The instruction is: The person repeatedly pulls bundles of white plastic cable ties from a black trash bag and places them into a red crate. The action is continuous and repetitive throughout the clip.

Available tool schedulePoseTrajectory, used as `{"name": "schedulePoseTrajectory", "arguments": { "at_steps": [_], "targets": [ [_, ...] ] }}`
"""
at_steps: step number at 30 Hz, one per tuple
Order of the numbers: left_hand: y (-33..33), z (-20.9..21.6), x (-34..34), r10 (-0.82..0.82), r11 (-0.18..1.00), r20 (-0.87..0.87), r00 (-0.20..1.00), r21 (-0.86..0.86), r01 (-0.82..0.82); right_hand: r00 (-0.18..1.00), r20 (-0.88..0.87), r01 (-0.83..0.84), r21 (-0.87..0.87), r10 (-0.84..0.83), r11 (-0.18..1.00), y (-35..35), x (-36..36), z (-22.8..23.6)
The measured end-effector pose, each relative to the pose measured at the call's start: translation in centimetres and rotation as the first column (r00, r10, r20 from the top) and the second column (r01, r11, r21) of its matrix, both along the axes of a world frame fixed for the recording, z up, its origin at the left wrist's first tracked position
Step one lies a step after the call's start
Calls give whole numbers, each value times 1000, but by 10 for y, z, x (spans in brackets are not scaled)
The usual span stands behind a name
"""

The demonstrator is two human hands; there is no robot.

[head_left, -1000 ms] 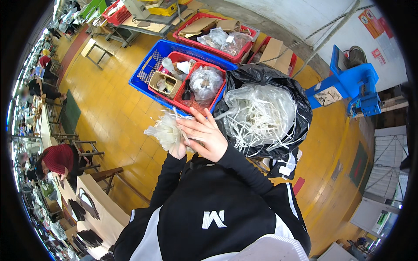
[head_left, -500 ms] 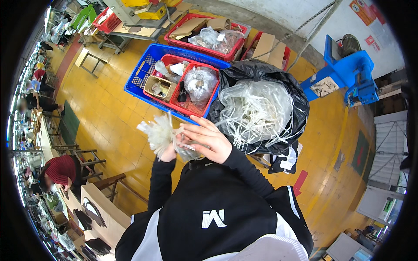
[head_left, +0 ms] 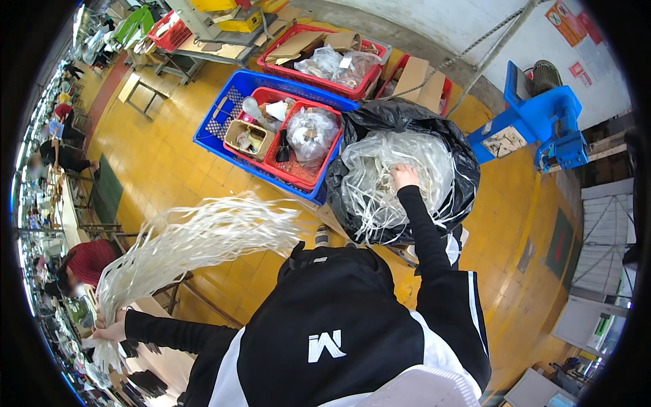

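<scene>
A long bundle of thin white strips streams out in the air from my left hand, which is closed round one end of it, far out to the left. My right arm is stretched forward, and my right hand reaches into a clear plastic bag of loose white strips. Its fingers are curled down and closed on some of these strips, their tips partly hidden. The clear bag sits inside a large black plastic bag with its mouth spread wide.
Left of the bags is a blue crate holding red baskets with plastic-wrapped items. Red crates with cardboard stand behind. A blue machine is at the right. On the left, a person in red bends over a worktable.
My hands were together at the middle on the bunched strips. Now my left hand has swung far left with the bundle trailing, and my right has gone forward into the bag.
</scene>
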State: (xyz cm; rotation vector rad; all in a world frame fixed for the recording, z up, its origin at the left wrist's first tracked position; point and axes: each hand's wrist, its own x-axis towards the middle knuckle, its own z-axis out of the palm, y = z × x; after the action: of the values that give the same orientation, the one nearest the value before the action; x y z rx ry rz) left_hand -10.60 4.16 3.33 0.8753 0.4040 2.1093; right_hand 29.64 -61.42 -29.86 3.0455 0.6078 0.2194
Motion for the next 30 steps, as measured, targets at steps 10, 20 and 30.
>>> {"name": "schedulePoseTrajectory", "arguments": {
  "at_steps": [10, 20, 30],
  "targets": [
    [-186, -141, 182, -865, 488, -410, 290, -547, 681, 917, 329, -388, 608, 226, 693, 135, -57, 158],
    [-332, -169, 239, -789, -29, -496, -362, -559, 828, 893, 328, -434, 809, 309, 395, 175, -112, 247],
    [-72, -130, 199, -690, 718, -474, 547, -347, 604, 992, -22, -58, 795, 124, 604, 100, -83, 147]
  ]
}}
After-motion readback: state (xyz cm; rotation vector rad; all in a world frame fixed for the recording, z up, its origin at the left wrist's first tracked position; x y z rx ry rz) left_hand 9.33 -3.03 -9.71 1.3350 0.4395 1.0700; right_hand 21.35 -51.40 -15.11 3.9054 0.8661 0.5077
